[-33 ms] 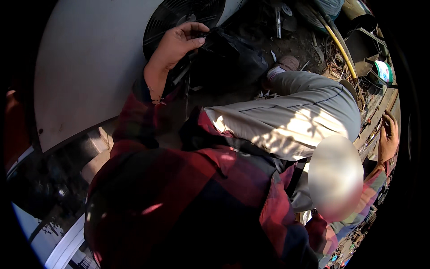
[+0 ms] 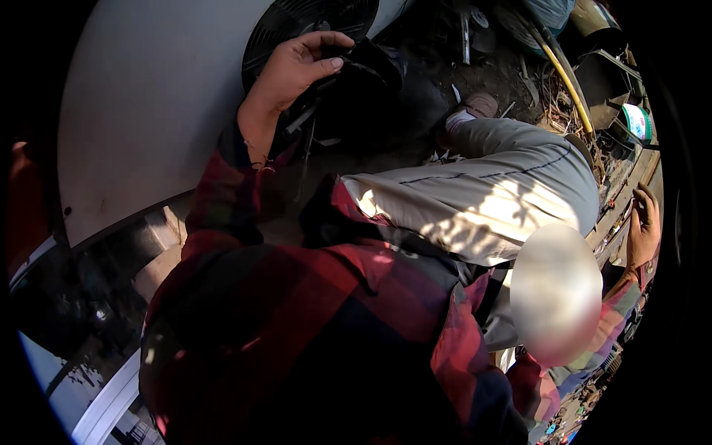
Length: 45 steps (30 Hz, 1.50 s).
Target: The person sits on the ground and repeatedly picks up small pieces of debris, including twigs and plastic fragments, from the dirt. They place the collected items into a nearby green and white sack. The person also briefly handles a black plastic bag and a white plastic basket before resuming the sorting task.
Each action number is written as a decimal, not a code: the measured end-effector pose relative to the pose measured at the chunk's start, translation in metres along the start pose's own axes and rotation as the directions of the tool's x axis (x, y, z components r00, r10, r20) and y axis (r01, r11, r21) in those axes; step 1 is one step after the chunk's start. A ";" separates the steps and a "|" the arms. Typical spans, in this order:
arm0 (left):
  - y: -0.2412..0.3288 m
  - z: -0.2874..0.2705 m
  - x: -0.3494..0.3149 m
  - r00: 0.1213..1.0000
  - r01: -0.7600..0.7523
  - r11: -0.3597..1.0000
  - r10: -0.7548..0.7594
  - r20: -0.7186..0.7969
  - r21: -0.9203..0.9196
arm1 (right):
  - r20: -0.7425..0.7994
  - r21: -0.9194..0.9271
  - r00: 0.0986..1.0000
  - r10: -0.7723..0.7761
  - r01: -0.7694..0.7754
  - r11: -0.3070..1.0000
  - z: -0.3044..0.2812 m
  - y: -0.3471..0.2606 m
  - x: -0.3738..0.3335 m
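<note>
My left hand (image 2: 297, 70) is raised in front of a round black fan grille (image 2: 319, 18) set in a white panel. Its thumb and fingers are closed on a dark, limp piece that looks like a black plastic bag (image 2: 386, 63); deep shade hides much of it. Far to the right, my right hand (image 2: 644, 230) stands above a wooden plank (image 2: 627, 196), its fingers loosely bent and apart, with nothing seen in them.
My bent leg in light trousers (image 2: 489, 174) crosses the middle, the shoe (image 2: 482, 105) on dark soil. Beyond lie a yellow hose (image 2: 567, 81), dry twigs and a green-and-white tub (image 2: 636, 122). The white panel (image 2: 148, 111) borders the left side.
The black bag has drawn in nearer my left hand and spreads less to the right. My left hand has shifted only slightly; the right hand has stayed put.
</note>
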<state>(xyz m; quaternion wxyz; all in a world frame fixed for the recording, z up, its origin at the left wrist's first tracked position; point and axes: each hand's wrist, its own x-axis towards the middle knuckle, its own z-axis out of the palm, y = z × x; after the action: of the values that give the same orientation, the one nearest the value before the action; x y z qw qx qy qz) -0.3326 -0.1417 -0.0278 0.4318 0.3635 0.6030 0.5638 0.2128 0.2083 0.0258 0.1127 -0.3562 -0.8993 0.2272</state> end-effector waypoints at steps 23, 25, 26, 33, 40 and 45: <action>-0.024 0.043 -0.057 0.986 -0.163 0.968 0.153 -0.062 -0.190 | 0.619 0.152 0.658 -0.430 0.436 0.887 0.261 -0.302 0.128; -0.049 0.017 -0.073 0.975 -0.060 0.997 0.049 -0.217 -0.045 | 0.563 0.168 0.679 -0.472 0.465 0.869 0.264 -0.287 0.126; -0.065 0.005 -0.079 0.951 0.113 0.994 -0.112 -0.289 -0.015 | 0.525 0.147 0.702 -0.481 0.482 0.864 0.260 -0.279 0.124; -0.241 -0.031 -0.185 0.764 0.606 0.684 -0.356 -0.539 0.406 | 0.504 0.328 0.662 -0.554 0.447 0.832 0.266 -0.297 0.110; -0.271 0.000 -0.126 0.761 0.612 0.653 -0.333 -0.557 0.446 | 0.421 0.440 0.682 -0.599 0.424 0.792 0.261 -0.284 0.107; -0.213 -0.017 -0.123 0.877 0.350 -0.005 -0.349 -0.330 0.937 | 0.385 0.392 0.712 -0.587 0.449 0.803 0.259 -0.276 0.104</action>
<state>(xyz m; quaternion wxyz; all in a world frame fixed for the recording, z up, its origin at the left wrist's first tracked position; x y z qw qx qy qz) -0.2936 -0.2832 -0.2259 0.2026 0.3934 0.8900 -0.1099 -0.1196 0.0177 -0.0607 -0.0111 0.0012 -0.9214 0.3885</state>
